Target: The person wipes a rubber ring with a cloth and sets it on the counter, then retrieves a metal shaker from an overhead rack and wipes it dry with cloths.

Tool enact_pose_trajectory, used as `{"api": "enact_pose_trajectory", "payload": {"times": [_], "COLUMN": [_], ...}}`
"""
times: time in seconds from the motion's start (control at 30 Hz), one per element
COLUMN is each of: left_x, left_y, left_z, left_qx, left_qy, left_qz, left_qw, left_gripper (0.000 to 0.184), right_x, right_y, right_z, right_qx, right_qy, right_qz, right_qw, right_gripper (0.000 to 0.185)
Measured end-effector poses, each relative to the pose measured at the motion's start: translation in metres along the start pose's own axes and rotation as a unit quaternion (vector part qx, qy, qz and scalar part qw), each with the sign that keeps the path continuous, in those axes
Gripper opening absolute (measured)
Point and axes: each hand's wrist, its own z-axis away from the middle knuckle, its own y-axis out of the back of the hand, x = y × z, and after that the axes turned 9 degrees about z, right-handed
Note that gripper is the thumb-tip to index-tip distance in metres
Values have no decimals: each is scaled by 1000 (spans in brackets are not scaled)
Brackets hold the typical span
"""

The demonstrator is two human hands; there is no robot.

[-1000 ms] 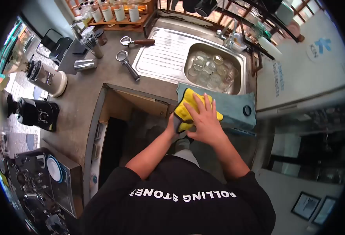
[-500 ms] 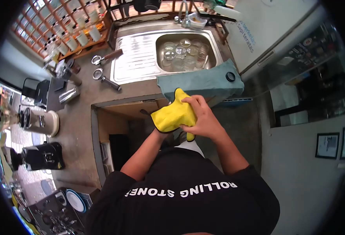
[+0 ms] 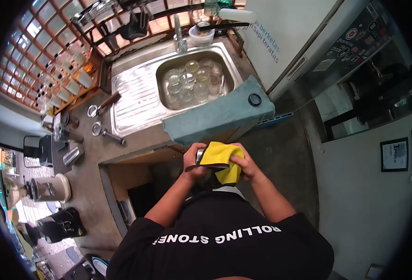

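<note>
In front of my body, my left hand is closed around a small shiny, silvery object; the cloth covers most of it, so I cannot tell its kind. A yellow microfibre cloth with a dark edge is draped over that object and hangs down between my hands. Fingers of my right hand are wrapped round the cloth's right side, pressing it inward. Just beyond both hands, a teal cloth lies along the counter's front edge, with a black ring-shaped item on it.
Several clear glasses fill the steel sink. Two portafilters lie left of it, near a metal cup. Bottles stand on a wooden rack. A grinder is at left, a fridge at right.
The yellow cloth has folded back, so my left hand and part of the silvery object now show. Both hands sit lower relative to the counter, and the view has shifted.
</note>
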Motion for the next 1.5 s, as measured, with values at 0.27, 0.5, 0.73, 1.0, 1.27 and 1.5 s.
{"api": "enact_pose_trajectory", "payload": {"times": [0.27, 0.5, 0.73, 1.0, 1.27, 1.5], "left_x": [-17, -63, -133, -64, 29, 66], "left_y": [-39, -67, -39, -71, -99, -86], "left_z": [-91, -146, -144, -189, -251, -298], "left_qx": [-9, -17, -97, -69, -122, -379], "left_qy": [5, 410, 603, 74, -76, -181], "left_qz": [16, 144, 195, -145, -122, -132], "left_qw": [1000, 900, 767, 984, 982, 898], "left_gripper": [39, 43, 48, 44, 28, 36], "right_x": [-43, -89, -114, -116, -138, -134], "right_y": [46, 90, 109, 117, 127, 136], "right_z": [-45, -68, -88, -105, -108, -119], "right_qx": [24, 76, -68, 72, 7, -133], "right_qy": [45, 302, 407, 421, 289, -1], "right_qz": [22, 449, 512, 391, 133, -97], "right_qw": [998, 837, 754, 816, 948, 986], "right_gripper": [57, 85, 77, 75, 74, 47]}}
